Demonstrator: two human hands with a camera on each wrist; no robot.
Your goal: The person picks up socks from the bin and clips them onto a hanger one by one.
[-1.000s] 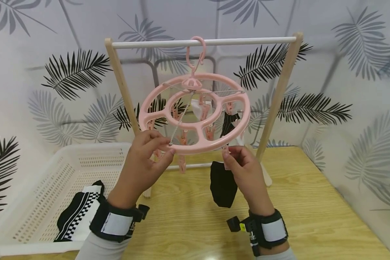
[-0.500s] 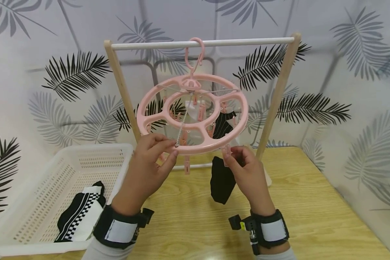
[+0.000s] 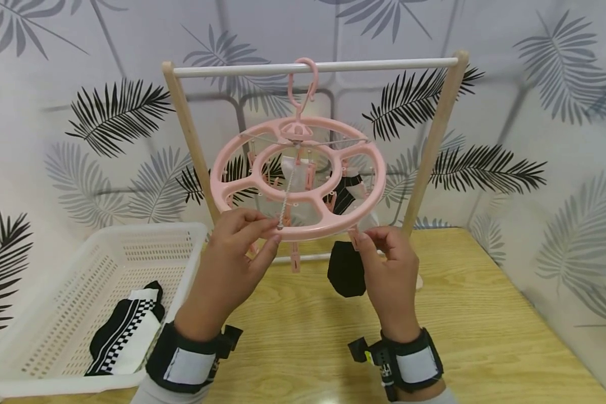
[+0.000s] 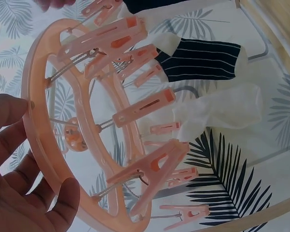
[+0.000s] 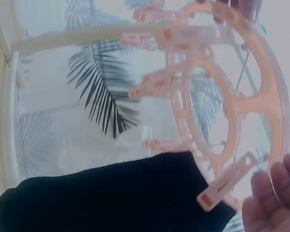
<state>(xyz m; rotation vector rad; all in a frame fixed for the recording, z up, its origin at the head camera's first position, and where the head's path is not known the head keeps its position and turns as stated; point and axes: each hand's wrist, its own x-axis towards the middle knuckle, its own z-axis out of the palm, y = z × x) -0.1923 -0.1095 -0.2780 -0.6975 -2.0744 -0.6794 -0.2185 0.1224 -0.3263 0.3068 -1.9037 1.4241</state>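
Observation:
A pink round clip hanger hangs by its hook. My left hand pinches its front rim between thumb and fingers, beside a cord end. At the front right, my right hand is right next to a pink clothespin, its fingers loosely bent and apart from the pin in the right wrist view. A black sock hangs at that clothespin. Behind, a striped black sock and a white sock hang from other clothespins. Several bare clothespins dangle around the ring.
A rack with wooden legs and a white top rod carries the hanger. To the left on the wood-grain table, a white basket holds black-and-white checkered socks. A leaf-patterned wall covering stands behind.
The hanger has turned a little, its front edge and my left hand shifting right. My right thumb has come off the clothespin, and the black sock now hangs farther back and looks shorter.

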